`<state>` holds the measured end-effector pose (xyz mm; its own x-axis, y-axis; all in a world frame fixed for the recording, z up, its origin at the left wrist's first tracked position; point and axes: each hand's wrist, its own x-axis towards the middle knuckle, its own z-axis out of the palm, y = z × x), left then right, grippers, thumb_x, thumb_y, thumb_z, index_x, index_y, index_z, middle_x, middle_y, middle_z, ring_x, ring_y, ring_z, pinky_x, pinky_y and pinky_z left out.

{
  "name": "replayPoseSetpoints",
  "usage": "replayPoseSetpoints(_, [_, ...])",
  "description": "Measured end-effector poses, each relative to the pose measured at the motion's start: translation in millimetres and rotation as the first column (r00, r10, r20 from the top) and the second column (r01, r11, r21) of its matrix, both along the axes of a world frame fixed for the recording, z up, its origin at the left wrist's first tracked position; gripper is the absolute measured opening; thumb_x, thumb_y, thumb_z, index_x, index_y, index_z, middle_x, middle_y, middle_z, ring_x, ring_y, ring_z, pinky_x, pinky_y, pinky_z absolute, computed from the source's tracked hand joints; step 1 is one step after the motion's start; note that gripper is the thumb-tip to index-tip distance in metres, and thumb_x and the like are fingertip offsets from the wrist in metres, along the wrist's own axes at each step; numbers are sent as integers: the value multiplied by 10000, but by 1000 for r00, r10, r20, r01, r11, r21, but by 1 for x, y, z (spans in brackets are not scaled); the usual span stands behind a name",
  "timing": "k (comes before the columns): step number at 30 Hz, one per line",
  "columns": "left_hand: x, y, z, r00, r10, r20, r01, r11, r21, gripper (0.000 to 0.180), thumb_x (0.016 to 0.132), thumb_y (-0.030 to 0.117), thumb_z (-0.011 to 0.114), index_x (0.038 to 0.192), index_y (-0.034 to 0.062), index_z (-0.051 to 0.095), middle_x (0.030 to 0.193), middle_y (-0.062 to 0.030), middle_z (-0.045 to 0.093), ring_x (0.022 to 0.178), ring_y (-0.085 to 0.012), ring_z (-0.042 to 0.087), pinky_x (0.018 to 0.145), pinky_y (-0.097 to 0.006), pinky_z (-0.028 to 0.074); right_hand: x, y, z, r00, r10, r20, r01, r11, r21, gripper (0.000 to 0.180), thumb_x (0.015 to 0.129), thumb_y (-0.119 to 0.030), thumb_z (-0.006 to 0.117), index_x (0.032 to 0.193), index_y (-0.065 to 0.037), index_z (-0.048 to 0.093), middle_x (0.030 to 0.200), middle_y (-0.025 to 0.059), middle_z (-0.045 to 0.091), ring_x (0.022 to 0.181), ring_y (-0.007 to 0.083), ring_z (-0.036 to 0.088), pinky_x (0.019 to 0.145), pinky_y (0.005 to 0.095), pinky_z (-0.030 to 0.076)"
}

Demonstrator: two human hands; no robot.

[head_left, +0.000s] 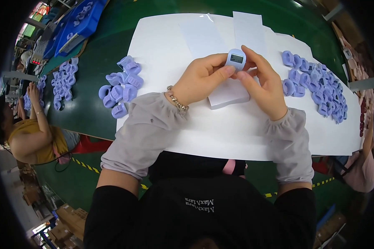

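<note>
Above the white-covered table I hold a small lavender digital counter-like device [237, 60] with a grey display facing up. My left hand [201, 76] pinches it at its left and lower side, the thumb lying on its lower edge. My right hand [264, 85] is curled about its right side, with the index finger at the upper edge and the thumb just below. The fingers behind the device are hidden. Directly under my hands rests a thick white stack [229, 96], partly covered by them.
A loose pile of lavender devices [122, 85] lies left of my hands, and a larger pile [322, 89] lies right. Clear sheets [249, 31] lie at the far side. Farther left are another pile [64, 83], blue bins [81, 27] and a co-worker [37, 133].
</note>
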<state>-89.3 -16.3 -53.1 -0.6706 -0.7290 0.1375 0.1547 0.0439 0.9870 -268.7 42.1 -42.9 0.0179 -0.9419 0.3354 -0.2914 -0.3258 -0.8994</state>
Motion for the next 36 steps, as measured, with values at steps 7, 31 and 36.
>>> replayPoseSetpoints(7, [-3,-11,-7,969,233,81,-243,960,137,308,966,208,482,1122,-45,560,1020,-90,625,932,-144,607,862,-267,493,-18,1,23,984,-4,-177,110,796,595,260,876,-178,617,1044,21,623,818,41,637,693,80,555,651,205,456])
replayPoseSetpoints(31, [0,0,-6,927,332,173,-194,822,-536,409,797,129,717,1128,-1,515,1066,-104,651,984,-201,625,896,-313,478,6,-3,-1,858,-70,509,-137,924,358,325,887,-38,586,1192,56,526,1018,111,638,895,139,606,806,256,499])
replayPoseSetpoints(36, [0,-1,-4,920,333,205,-240,895,-375,377,801,96,708,1115,-14,532,1039,-99,653,967,-171,626,891,-301,485,-1,-3,-8,989,-131,-71,137,987,89,202,856,-37,609,1054,-6,636,935,62,605,821,140,582,732,263,482])
